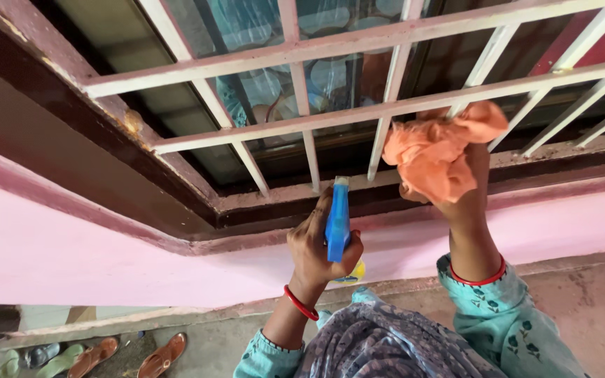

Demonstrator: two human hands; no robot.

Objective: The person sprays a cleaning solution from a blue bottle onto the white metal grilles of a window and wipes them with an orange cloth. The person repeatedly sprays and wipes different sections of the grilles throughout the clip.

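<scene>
My left hand (316,248) grips a blue spray bottle (337,220) with a pale nozzle, held up toward the bottom of a window. My right hand (467,185) is raised higher and clutches a crumpled orange cloth (435,154), which presses against a white metal window grille (302,119) at a lower horizontal bar. Behind the bars is the glass pane (330,77) with a dim reflection. Both wrists wear red bangles and teal flowered sleeves.
A dark brown window frame (176,182) surrounds the grille above a pink wall (71,252). Several sandals (127,357) lie on the concrete floor at lower left. A patterned grey scarf (386,350) hangs in front of me at the bottom.
</scene>
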